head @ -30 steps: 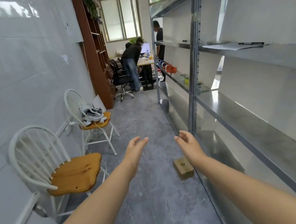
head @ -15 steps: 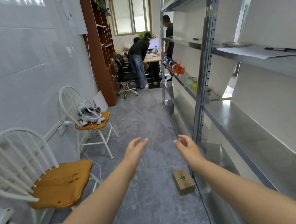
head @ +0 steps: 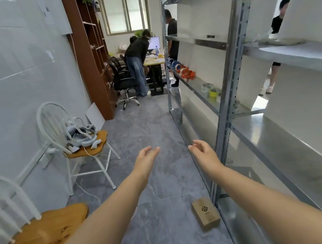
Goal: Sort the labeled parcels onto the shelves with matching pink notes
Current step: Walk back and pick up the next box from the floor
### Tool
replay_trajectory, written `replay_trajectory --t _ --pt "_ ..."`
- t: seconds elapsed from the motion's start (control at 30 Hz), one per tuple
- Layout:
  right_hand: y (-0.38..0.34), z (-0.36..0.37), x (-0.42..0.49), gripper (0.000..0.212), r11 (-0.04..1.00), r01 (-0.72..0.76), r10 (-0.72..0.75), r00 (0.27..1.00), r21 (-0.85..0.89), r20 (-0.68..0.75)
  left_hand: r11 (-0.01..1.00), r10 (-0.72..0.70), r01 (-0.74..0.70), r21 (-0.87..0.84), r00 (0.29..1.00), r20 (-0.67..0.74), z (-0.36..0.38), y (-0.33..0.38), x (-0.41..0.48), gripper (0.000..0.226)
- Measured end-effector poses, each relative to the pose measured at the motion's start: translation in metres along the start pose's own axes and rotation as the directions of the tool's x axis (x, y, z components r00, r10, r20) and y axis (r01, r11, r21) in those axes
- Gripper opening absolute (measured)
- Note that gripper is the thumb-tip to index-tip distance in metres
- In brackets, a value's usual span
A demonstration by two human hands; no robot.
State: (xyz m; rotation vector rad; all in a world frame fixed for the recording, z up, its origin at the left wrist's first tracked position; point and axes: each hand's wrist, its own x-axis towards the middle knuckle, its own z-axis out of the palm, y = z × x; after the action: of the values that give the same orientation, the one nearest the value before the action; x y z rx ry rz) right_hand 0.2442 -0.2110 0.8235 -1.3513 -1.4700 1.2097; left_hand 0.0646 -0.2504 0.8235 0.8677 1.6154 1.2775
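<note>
A small brown cardboard parcel (head: 205,213) with a black logo lies on the grey floor, close to the foot of the metal shelving unit (head: 231,82) on the right. My left hand (head: 146,160) and my right hand (head: 203,153) are stretched forward at mid-height, palms facing each other, fingers apart, both holding nothing. The parcel is below and between my forearms, nearer the right one. No pink notes show on the shelves in this view.
Two white chairs with wooden seats stand along the left wall, the near chair (head: 37,234) and the far chair (head: 87,141) carrying a headset. Tape rolls (head: 185,71) sit on a far shelf. Several people (head: 138,62) stand at a desk down the aisle.
The view has advanced along the aisle, so the parcel now sits lower and closer to me. Both hands stay outstretched and hold nothing.
</note>
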Motion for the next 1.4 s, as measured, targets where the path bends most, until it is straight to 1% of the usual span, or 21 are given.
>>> replay_trajectory --t 0.3,0.47,0.67,0.77,0.9,1.07,1.17,1.3,1.4 --pt "0.027 0.016 0.106 0.056 0.996 -0.085 0.085 0.996 -0.003 0.021 0.996 -0.083 0.082 0.018 0.995 0.058 0.026 -0.004 0.105 0.059" --pt "0.047 0.005 0.176 0.058 0.994 -0.104 0.107 0.992 -0.042 0.062 0.99 -0.138 0.137 0.019 0.99 0.03 0.053 -0.007 0.161 0.06" --pt "0.07 -0.007 0.262 0.06 0.987 -0.122 0.131 0.987 -0.101 0.09 0.994 -0.1 0.1 0.048 0.995 0.002 0.086 -0.011 0.228 0.06" --pt "0.093 -0.002 0.292 0.059 0.98 -0.171 0.181 0.979 -0.101 0.098 0.99 -0.137 0.137 0.044 0.991 -0.012 0.098 -0.027 0.259 0.06" --pt "0.131 0.012 0.319 0.06 0.962 -0.253 0.263 0.959 -0.099 0.103 0.974 -0.224 0.225 0.035 0.974 -0.014 0.109 -0.058 0.298 0.06" --pt "0.18 0.033 0.341 0.058 0.93 -0.36 0.364 0.929 -0.069 0.061 0.946 -0.32 0.318 0.062 0.947 0.022 0.118 -0.105 0.342 0.059" --pt "0.216 0.039 0.352 0.058 0.915 -0.396 0.4 0.915 -0.081 0.047 0.923 -0.382 0.381 0.046 0.924 0.013 0.123 -0.137 0.362 0.057" --pt "0.282 0.04 0.362 0.054 0.889 -0.45 0.453 0.891 -0.089 0.02 0.903 -0.429 0.427 0.053 0.903 0.033 0.137 -0.197 0.379 0.057" --pt "0.347 0.041 0.364 0.053 0.86 -0.504 0.504 0.863 -0.078 -0.021 0.887 -0.461 0.459 0.053 0.887 0.035 0.151 -0.26 0.389 0.057"
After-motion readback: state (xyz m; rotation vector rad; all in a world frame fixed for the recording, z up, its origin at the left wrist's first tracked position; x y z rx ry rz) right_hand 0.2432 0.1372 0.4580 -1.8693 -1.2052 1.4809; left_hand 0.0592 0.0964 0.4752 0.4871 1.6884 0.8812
